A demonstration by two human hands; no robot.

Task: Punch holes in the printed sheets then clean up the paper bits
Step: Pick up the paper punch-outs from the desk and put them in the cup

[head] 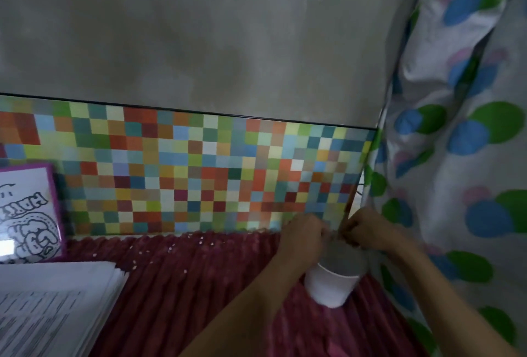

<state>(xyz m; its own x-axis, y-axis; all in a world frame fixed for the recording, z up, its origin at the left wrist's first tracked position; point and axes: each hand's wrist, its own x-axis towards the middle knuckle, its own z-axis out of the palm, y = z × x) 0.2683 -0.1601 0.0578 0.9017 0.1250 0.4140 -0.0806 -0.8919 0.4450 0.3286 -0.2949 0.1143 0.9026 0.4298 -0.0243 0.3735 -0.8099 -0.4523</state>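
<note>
We are seemingly cleaning up, curling left hand [302, 238] and right hand [363, 231] over the cup [332, 285] at four o'clock, their hold unreadable; paper bits [170, 248] at its nine o'clock are likely awaiting gathering.

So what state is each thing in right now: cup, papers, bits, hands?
white cup: standing on the maroon cloth, open-topped, below both hands.
paper bits: scattered on the cloth, not yet cleared.
printed sheets: stacked flat, lower left.
left hand: fingers curled above the cup; contents too blurred to tell.
right hand: fingers curled above the cup; contents too blurred to tell.
</note>
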